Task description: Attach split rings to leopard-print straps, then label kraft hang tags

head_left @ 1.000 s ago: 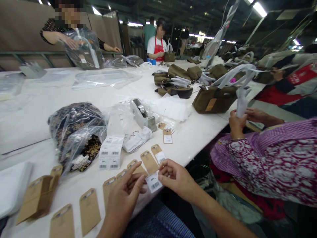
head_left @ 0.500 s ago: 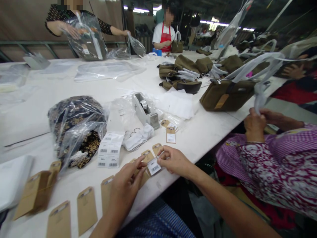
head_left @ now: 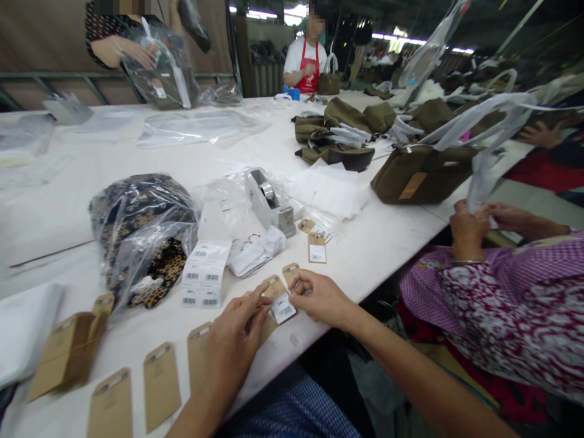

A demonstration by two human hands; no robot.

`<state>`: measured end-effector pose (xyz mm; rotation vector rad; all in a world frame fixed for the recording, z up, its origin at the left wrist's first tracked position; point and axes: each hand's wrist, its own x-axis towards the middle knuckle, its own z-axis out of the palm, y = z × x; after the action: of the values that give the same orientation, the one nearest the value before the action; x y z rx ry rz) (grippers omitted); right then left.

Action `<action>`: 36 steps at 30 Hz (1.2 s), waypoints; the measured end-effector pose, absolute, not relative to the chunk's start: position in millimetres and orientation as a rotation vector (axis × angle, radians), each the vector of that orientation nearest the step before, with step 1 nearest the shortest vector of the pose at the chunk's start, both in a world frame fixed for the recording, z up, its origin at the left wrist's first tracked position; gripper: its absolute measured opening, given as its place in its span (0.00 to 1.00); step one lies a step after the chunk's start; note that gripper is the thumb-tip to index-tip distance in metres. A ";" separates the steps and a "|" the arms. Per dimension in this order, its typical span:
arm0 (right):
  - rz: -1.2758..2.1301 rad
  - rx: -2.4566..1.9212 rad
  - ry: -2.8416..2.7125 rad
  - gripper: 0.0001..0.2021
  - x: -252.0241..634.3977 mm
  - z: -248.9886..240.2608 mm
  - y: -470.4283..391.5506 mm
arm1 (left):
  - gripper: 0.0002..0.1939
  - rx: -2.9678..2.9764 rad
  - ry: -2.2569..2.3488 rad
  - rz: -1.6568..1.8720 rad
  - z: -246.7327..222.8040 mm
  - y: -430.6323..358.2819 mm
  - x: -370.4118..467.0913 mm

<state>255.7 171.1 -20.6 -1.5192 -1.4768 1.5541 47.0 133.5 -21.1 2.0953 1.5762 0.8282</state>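
A white barcode sticker [head_left: 283,309] lies over the lower part of a brown card tag [head_left: 274,285] near the table's front edge. At its left edge, my left hand [head_left: 237,340] has its thumb and fingertips drawn together, apparently gripping it. My right hand [head_left: 322,298] pinches the sticker's right side. Another brown tag [head_left: 289,270] peeks out behind my right fingers. Left of my left hand, more tags lie in a row, including one brown tag [head_left: 162,386] in full view and another [head_left: 199,350] partly covered by that hand.
A sheet of barcode stickers [head_left: 205,274] leans near a plastic-wrapped leopard-print item [head_left: 146,237]. Behind stands a grey tape dispenser [head_left: 269,204]. A banded tag stack [head_left: 66,353] sits left. At right, a co-worker's hands [head_left: 472,228] work beside an olive handbag [head_left: 424,173].
Both my hands stay at the sticker, which now sits straighter over the tag. Across the table, a co-worker's arm has lifted a plastic bag.
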 end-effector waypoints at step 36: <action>1.339 -1.585 -1.644 0.06 251.8 -13.0 171.0 | 0.26 2.166 1.592 0.685 -25.1 135.4 55.1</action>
<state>251.8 171.0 -13.0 -1.5848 -1.6438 1.3388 55.1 135.4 -25.1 2.1656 1.5919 0.6852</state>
